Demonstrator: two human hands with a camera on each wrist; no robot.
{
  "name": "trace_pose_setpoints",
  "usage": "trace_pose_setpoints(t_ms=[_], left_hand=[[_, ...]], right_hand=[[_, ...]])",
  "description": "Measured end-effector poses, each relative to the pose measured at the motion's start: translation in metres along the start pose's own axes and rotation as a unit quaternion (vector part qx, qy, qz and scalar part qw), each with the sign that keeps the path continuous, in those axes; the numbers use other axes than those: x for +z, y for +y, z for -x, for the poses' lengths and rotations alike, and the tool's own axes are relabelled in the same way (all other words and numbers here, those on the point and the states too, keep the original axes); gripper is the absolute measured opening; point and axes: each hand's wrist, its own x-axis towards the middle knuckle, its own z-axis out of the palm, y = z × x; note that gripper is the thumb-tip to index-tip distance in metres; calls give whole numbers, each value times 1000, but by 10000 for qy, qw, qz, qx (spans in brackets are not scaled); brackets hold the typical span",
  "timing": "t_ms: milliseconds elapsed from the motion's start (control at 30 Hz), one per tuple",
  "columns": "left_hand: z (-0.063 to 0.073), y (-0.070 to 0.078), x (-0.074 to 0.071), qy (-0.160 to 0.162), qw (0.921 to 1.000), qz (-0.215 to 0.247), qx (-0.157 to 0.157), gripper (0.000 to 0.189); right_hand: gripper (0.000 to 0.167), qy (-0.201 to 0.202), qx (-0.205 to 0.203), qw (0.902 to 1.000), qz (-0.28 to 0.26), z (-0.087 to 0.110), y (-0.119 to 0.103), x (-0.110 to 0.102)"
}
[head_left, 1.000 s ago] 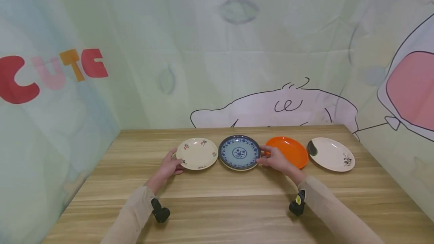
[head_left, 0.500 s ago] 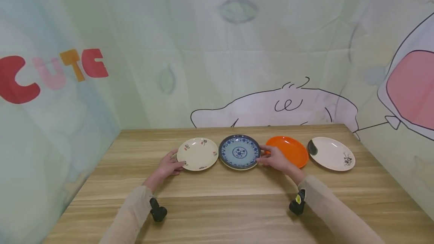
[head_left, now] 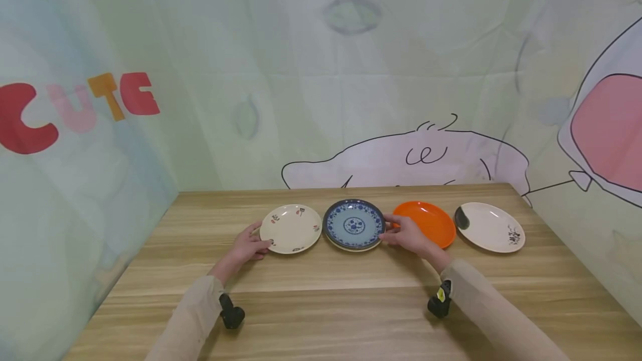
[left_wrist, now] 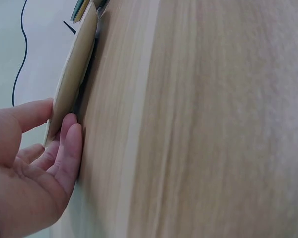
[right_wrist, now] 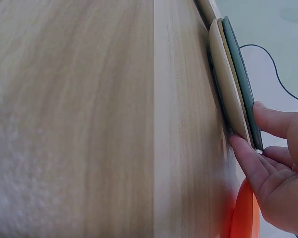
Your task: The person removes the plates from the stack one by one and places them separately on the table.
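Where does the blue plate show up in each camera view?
Head: blue plate, below and slightly right of centre.
Left wrist: blue plate, partly visible at the top edge, left of centre.
Right wrist: blue plate, edge-on, right of centre.
Shared landmark: wooden table.

Free tabletop (head_left: 326, 305) between forearms (head_left: 193, 316), plates (head_left: 354, 224) beyond

A creased, pale green backdrop (head_left: 210, 43) rises behind the wood-grain surface (head_left: 321, 316), which spreads around six o'clock. Colourful letters (head_left: 77, 123) reading CUTE sit towards ten; a black-outlined cartoon figure (head_left: 381, 155) lies near three, a pink-and-white balloon (head_left: 612, 132) farther out. The light is soft.
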Motion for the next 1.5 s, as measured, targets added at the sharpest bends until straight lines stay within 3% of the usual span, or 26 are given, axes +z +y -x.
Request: trace_pose_setpoints(t_ms=[633,900,1267,1500], left_hand=[[1,-3,-9,36,9998,-187,-39,63],[1,8,-12,74,9985,-530,92,48],[-8,26,6,162,9963,-805,241,41],[-18,40,29,43,9951,-895,411,43]], right_hand=[[59,10,60,10000,18,-1,2,0],[58,-22,29,10000,57,-2,2,-1],[59,-18,111,9999,43,-1,1,0],[58,33,102,9999,26,0,-1,1]])
